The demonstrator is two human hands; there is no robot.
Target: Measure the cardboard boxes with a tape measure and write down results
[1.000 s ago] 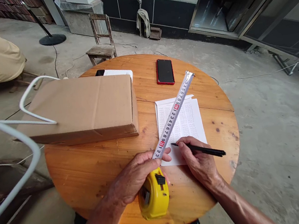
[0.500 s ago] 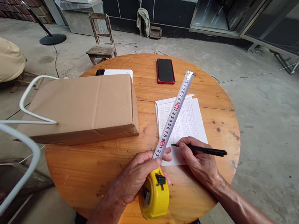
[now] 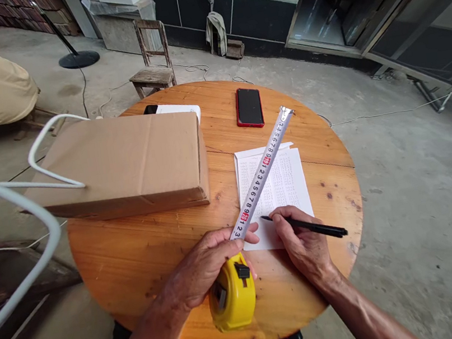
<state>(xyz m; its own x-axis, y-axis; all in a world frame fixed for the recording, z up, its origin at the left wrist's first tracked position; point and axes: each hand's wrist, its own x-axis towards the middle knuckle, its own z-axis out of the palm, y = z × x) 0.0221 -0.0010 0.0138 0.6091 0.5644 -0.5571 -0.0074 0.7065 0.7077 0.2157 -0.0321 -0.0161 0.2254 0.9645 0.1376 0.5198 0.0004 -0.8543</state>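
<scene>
My left hand [image 3: 206, 263] is closed around a yellow tape measure [image 3: 239, 298], the thumb on the silver blade near its mouth. The blade, drawn out past the red 20 mark, slants up and right over the paper to its hooked metal end. In my right hand [image 3: 305, 242] is a slim black pen [image 3: 313, 226], its tip pointing left over the lower part of the white paper [image 3: 291, 182]. Rows of small figures cover the sheet's upper part. Whether the tip touches the paper I cannot tell.
A brown cardboard box [image 3: 122, 156] takes up the left of the round wooden table [image 3: 145, 255], with a white device [image 3: 178, 108] partly hidden behind it. A red-cased phone [image 3: 249, 107] lies at the back. White curved tubes [image 3: 9, 196] cross the left side; a wooden chair [image 3: 156, 75] stands beyond.
The pen has shifted slightly to the right with my right hand. My left hand and the tape measure stay essentially where they were.
</scene>
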